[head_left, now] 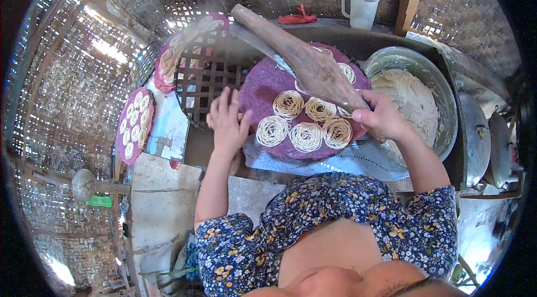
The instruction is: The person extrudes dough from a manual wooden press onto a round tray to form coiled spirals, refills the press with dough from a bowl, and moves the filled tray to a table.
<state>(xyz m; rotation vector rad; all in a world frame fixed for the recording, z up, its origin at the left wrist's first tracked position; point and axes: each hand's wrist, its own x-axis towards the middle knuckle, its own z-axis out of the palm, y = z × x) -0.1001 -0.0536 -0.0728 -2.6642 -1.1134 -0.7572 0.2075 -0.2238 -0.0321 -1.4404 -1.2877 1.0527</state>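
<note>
My right hand (383, 117) is closed around the lower end of a thick wooden piece (313, 64), which has a strip of metal along its side. This piece slants across the view above a round purple mat (263, 81). White and tan coils of thin noodle-like strands (306, 137) lie on the mat, some hidden under the wood. At the mat's left edge is my left hand (226, 120), its fingers spread; whether it touches the rim I cannot tell.
A large metal basin (450, 123) of pale dough (408, 101) stands at the right, beside pot lids (474, 140). Left are a woven basket (196, 92) and another purple mat with coils (134, 123). Behind are a plastic jug (362, 11) and a red bag (297, 17).
</note>
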